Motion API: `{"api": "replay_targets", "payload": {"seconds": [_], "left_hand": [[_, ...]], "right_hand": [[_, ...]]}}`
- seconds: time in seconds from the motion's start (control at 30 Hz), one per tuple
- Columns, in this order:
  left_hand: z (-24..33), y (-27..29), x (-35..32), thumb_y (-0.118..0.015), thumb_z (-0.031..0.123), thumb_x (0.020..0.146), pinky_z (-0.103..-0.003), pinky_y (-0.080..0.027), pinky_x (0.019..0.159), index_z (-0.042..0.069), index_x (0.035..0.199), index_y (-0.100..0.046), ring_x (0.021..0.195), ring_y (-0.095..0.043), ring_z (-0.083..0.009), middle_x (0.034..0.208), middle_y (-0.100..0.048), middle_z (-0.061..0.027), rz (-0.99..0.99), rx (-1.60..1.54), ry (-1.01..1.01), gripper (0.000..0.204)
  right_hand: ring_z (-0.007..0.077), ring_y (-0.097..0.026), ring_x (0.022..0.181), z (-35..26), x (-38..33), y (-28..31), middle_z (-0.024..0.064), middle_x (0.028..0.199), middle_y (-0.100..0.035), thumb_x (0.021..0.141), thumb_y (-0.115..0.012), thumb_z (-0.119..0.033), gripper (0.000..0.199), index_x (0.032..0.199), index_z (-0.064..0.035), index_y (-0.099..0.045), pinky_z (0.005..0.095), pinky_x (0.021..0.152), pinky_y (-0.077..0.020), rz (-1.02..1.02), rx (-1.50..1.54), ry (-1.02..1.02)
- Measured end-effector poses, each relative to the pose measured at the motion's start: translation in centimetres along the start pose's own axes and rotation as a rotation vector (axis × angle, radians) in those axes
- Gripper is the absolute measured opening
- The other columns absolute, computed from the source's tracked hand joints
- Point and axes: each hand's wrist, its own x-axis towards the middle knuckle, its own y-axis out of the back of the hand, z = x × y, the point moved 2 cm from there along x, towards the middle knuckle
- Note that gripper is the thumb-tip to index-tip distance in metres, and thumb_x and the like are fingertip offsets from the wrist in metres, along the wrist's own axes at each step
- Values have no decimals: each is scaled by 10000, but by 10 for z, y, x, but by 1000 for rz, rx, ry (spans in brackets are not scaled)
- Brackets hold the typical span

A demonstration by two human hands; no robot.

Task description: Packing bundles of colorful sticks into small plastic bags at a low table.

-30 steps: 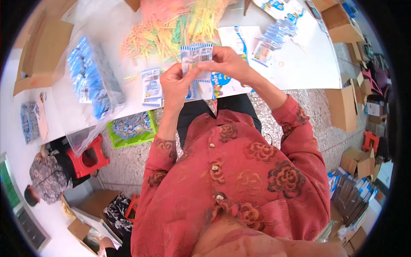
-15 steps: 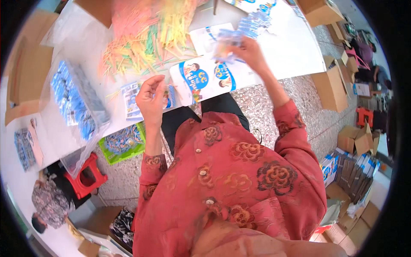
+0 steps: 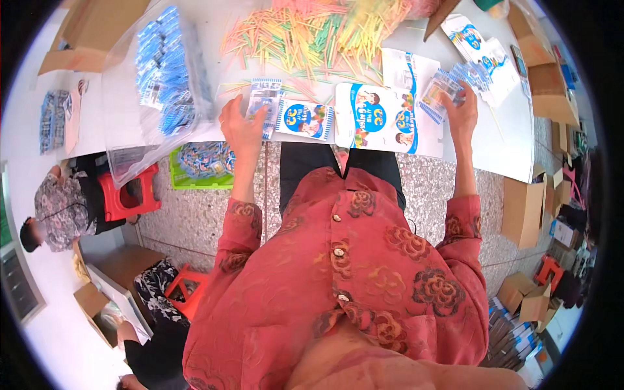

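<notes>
My right hand (image 3: 461, 112) pinches a small blue-and-white sachet (image 3: 439, 95) over the right side of the white table. Beyond its fingers lie more blue sachets (image 3: 476, 75), partly overlapping. My left hand (image 3: 243, 126) is at the table's front edge, thumb and fingers apart. Its thumb overlaps the edge of a blue-and-white sachet (image 3: 264, 97) lying there; whether they touch I cannot tell. Just right of that lies another sachet (image 3: 304, 119) with a printed picture. Between my hands a flat white pouch (image 3: 376, 117) with blue round prints lies at the table edge.
Loose pastel sticks (image 3: 305, 39) are heaped at the back. A clear plastic tub (image 3: 195, 97) of blue sachets (image 3: 159, 71) stands left. Below the table are a green crate (image 3: 201, 182) and a red stool (image 3: 130, 193). Cardboard boxes (image 3: 524, 208) stand right. Another person (image 3: 62, 208) sits left.
The view has swung, so the table appears shifted to the right. My right hand, blurred over the sachets before, now holds one sachet steady. My left hand has lowered beside the sachets at the edge.
</notes>
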Motion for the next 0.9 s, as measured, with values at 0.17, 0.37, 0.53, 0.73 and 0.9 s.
{"api": "replay_targets", "payload": {"seconds": [0.17, 0.37, 0.53, 0.73, 0.9], "left_hand": [[4, -4, 2, -783, 253, 632, -420, -390, 875, 33, 1029, -620, 1017, -513, -319, 1062, -586, -136, 23, 58, -22, 483], [14, -2, 3, -790, 194, 628, -397, -406, 858, 52, 935, -657, 940, -555, -310, 981, -615, -127, 110, 12, 11, 363], [8, -4, 3, -767, 113, 623, -394, -390, 811, 83, 865, -638, 920, -527, -281, 926, -600, -68, 159, -90, 24, 276], [21, 7, 9, -732, 27, 700, -314, -441, 717, 31, 760, -623, 754, -569, -208, 761, -616, -67, 157, -446, 91, 124], [35, 23, 14, -722, 28, 736, -265, -449, 699, -3, 764, -617, 726, -561, -143, 765, -619, -52, 94, -557, 71, 114]], "right_hand": [[120, -459, 649, -14, -2, 11, 67, 1034, -536, 784, -711, -189, 478, 1215, -81, -536, 280, 645, -444, 42, 23, -80], [165, -534, 752, -45, -2, 18, 113, 1115, -528, 806, -670, -125, 408, 1193, -86, -546, 298, 686, -470, 86, 22, 69], [110, -520, 738, -84, -7, -1, 75, 1159, -523, 791, -651, -27, 345, 1126, -81, -591, 227, 591, -451, 51, 281, 237], [190, -584, 844, -162, -18, -32, 99, 1059, -603, 784, -658, -36, 309, 1087, -37, -597, 291, 757, -472, -310, 575, 308], [205, -597, 974, -225, -9, -63, 116, 1068, -608, 785, -688, -132, 381, 1129, -18, -568, 302, 836, -463, -442, 648, 482]]}}
